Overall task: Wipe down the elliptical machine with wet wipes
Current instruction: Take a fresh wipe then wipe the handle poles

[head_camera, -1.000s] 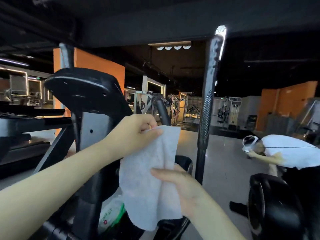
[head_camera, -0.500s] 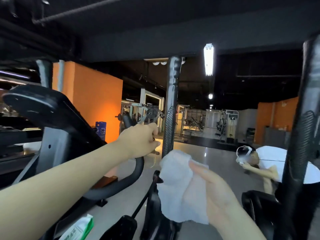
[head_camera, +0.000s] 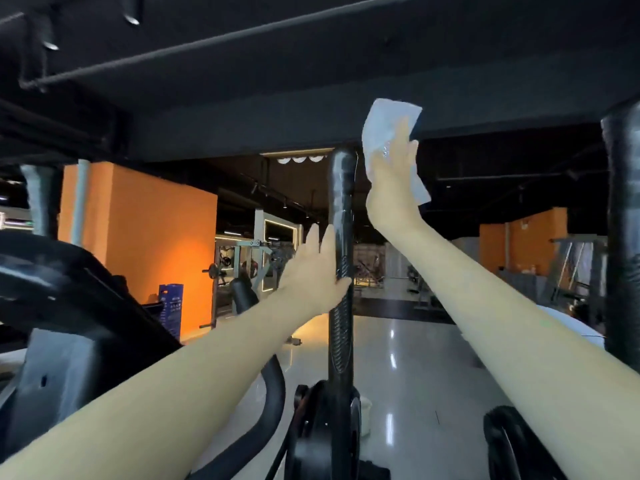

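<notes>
The elliptical's upright black handlebar stands in the middle of the view, its rounded top near the dark ceiling beam. My left hand is against the bar's left side, fingers straight and pointing up, thumb touching the bar's front. My right hand is raised just right of the bar's top and holds a white wet wipe, which sticks up above the fingers and hangs down past the palm. The wipe is apart from the bar.
The elliptical's black console and frame fill the lower left. A second black handlebar rises at the right edge. The machine's base housing sits below. Beyond lie a shiny floor, an orange wall, a blue crate and distant gym machines.
My right hand lifted the wipe from chest height to beside the handlebar's top. My left hand left the lower curved handle and moved right to the upright bar, fingers opening. The view tilted up.
</notes>
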